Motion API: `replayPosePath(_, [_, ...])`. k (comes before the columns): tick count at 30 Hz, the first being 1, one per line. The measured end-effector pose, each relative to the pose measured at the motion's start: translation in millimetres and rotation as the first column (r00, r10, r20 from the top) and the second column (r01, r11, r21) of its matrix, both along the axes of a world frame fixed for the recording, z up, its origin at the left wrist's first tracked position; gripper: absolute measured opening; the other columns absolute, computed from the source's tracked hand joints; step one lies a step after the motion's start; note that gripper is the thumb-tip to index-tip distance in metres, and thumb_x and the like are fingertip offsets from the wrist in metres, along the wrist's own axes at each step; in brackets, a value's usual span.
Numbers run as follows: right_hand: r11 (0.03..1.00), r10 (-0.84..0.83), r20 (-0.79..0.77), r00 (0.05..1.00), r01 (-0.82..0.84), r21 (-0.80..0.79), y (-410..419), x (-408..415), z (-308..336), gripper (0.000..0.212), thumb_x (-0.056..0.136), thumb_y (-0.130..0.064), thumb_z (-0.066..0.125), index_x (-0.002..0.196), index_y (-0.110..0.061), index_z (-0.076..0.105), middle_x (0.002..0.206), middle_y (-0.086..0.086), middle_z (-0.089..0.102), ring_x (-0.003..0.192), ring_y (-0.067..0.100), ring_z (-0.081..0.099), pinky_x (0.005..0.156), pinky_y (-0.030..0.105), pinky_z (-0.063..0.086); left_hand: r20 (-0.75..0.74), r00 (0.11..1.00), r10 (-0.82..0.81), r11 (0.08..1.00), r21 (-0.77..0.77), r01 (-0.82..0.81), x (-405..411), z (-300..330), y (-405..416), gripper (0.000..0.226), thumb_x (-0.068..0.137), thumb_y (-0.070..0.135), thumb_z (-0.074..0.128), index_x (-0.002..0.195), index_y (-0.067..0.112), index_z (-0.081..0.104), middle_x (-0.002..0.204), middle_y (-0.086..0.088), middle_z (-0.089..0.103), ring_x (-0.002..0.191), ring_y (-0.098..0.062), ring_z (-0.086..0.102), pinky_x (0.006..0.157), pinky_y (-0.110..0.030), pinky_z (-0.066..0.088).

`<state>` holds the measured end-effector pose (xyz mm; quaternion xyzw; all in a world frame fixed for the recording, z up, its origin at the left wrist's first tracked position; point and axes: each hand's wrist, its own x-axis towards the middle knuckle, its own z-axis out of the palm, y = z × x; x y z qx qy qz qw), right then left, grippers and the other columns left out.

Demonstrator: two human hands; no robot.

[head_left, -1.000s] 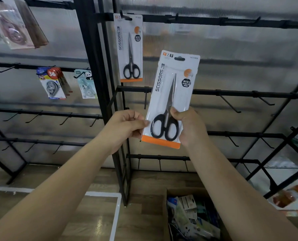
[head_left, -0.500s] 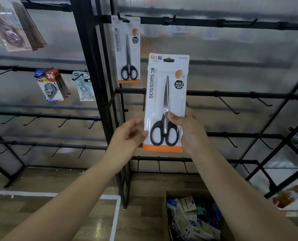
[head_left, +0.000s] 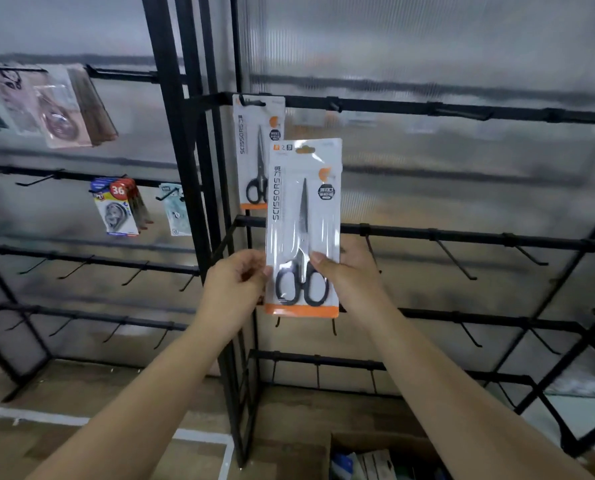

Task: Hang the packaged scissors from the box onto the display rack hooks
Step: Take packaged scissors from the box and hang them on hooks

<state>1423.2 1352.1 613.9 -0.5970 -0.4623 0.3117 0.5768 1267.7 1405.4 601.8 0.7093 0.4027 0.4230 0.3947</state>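
A white pack of black-handled scissors (head_left: 303,216) with an orange bottom strip is held upright in front of the black display rack (head_left: 427,109). My right hand (head_left: 348,271) grips its lower right edge, thumb across the handles. My left hand (head_left: 235,282) pinches its lower left edge. A second scissors pack (head_left: 256,150) hangs from the leftmost hook of the top bar, partly hidden behind the held pack. The cardboard box (head_left: 369,455) with more packs sits on the floor at the bottom.
Bare hooks (head_left: 455,259) line the rack's bars to the right and below. The left rack section carries correction tape packs (head_left: 116,209) and pinkish packs (head_left: 57,109). A thick black upright post (head_left: 181,188) divides the two sections. Wooden floor with a white line lies below.
The view has tilted upward. The held pack has straightened from a tilt to upright and now overlaps the hanging pack's lower right. Both hands keep their hold.
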Motion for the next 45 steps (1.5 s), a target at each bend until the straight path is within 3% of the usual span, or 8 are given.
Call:
replayPosePath(4, [0.999, 0.021, 0.082, 0.996, -0.023, 0.025, 14.2, -5.5, 13.1, 0.015, 0.094, -0.018, 0.054, 0.106, -0.026, 0.049, 0.101, -0.011, 0.056, 0.096, 0.002, 0.055, 0.068, 0.009, 0.038, -0.408, 0.902, 0.140, 0.965, 0.258, -0.033, -7.4, 17.1, 9.6, 0.019, 0.095, 0.021, 0.051, 0.109, 0.017, 0.063, 0.097, -0.002, 0.067, 0.086, -0.017, 0.061, 0.074, -0.029, 0.048])
replayPosePath(12, [0.995, -0.019, 0.102, 0.995, 0.009, 0.098, 62.5, -33.7, 41.3, 0.033, 0.094, -0.018, 0.054, 0.126, -0.013, 0.047, 0.128, 0.005, 0.054, 0.120, 0.020, 0.051, 0.102, 0.038, 0.043, -0.593, 0.716, 0.367, 0.854, 0.521, -0.006, -26.6, 55.1, 49.3, 0.022, 0.098, 0.032, 0.041, 0.087, 0.018, 0.055, 0.080, 0.003, 0.053, 0.079, -0.019, 0.057, 0.070, -0.030, 0.044])
replayPosePath(22, [0.991, -0.094, 0.031, 0.995, 0.091, 0.094, 93.7, -50.5, 37.5, 0.024, 0.091, -0.017, 0.059, 0.109, -0.027, 0.047, 0.110, -0.008, 0.054, 0.107, 0.011, 0.053, 0.096, 0.031, 0.047, -0.645, 0.721, 0.252, 0.891, 0.446, 0.087, -37.9, 61.9, 80.8, 0.020, 0.096, 0.024, 0.045, 0.096, 0.013, 0.062, 0.092, -0.005, 0.064, 0.090, -0.025, 0.059, 0.078, -0.037, 0.050])
replayPosePath(26, [0.984, -0.126, 0.034, 0.991, 0.121, 0.131, 95.4, -52.7, 34.2, 0.030, 0.090, -0.015, 0.061, 0.116, -0.024, 0.049, 0.118, -0.003, 0.059, 0.112, 0.019, 0.057, 0.096, 0.034, 0.049, -0.628, 0.750, 0.206, 0.894, 0.433, 0.117, -38.3, 59.5, 86.7, 0.020, 0.095, 0.021, 0.047, 0.097, 0.011, 0.064, 0.089, -0.006, 0.065, 0.086, -0.025, 0.061, 0.076, -0.040, 0.051])
replayPosePath(30, [0.967, -0.118, 0.063, 0.991, 0.100, 0.236, 91.4, -56.1, 35.1, 0.064, 0.091, -0.006, 0.058, 0.132, -0.046, 0.029, 0.117, -0.035, 0.044, 0.118, 0.006, 0.052, 0.095, 0.017, 0.045, -0.607, 0.771, 0.192, 0.887, 0.443, 0.127, -38.0, 58.9, 93.7, 0.020, 0.094, 0.020, 0.049, 0.099, 0.012, 0.066, 0.089, -0.006, 0.067, 0.085, -0.024, 0.061, 0.076, -0.040, 0.052])
replayPosePath(34, [0.962, -0.137, 0.105, 0.985, 0.106, 0.253, 92.0, -58.0, 31.5, 0.068, 0.092, -0.006, 0.055, 0.145, -0.036, 0.025, 0.142, -0.019, 0.034, 0.127, -0.006, 0.038, 0.101, 0.014, 0.034, -0.602, 0.780, 0.168, 0.894, 0.427, 0.136, -37.4, 59.3, 99.6, 0.020, 0.096, 0.021, 0.047, 0.100, 0.012, 0.064, 0.091, -0.006, 0.067, 0.085, -0.022, 0.061, 0.077, -0.038, 0.052])
replayPosePath(41, [0.950, -0.157, 0.091, 0.983, 0.125, 0.285, 88.3, -63.0, 29.5, 0.062, 0.094, 0.003, 0.047, 0.146, -0.023, 0.028, 0.114, -0.028, 0.041, 0.102, -0.023, 0.032, 0.065, -0.007, 0.026, -0.437, 0.887, 0.150, 0.862, 0.496, 0.099, -37.4, 59.8, 101.6, 0.019, 0.093, 0.015, 0.049, 0.110, 0.007, 0.054, 0.086, -0.012, 0.065, 0.079, -0.032, 0.062, 0.071, -0.045, 0.053])
replayPosePath(45, [0.947, -0.188, 0.036, 0.982, 0.171, 0.272, 91.1, -66.3, 31.4, 0.061, 0.094, 0.002, 0.048, 0.145, -0.028, 0.032, 0.136, -0.006, 0.048, 0.111, 0.013, 0.052, 0.091, 0.029, 0.048, -0.287, 0.948, 0.139, 0.815, 0.577, 0.055, -35.8, 68.4, 101.3, 0.038, 0.096, 0.012, 0.044, 0.133, 0.015, 0.039, 0.069, 0.002, 0.052, 0.066, -0.025, 0.058, 0.063, -0.042, 0.052])
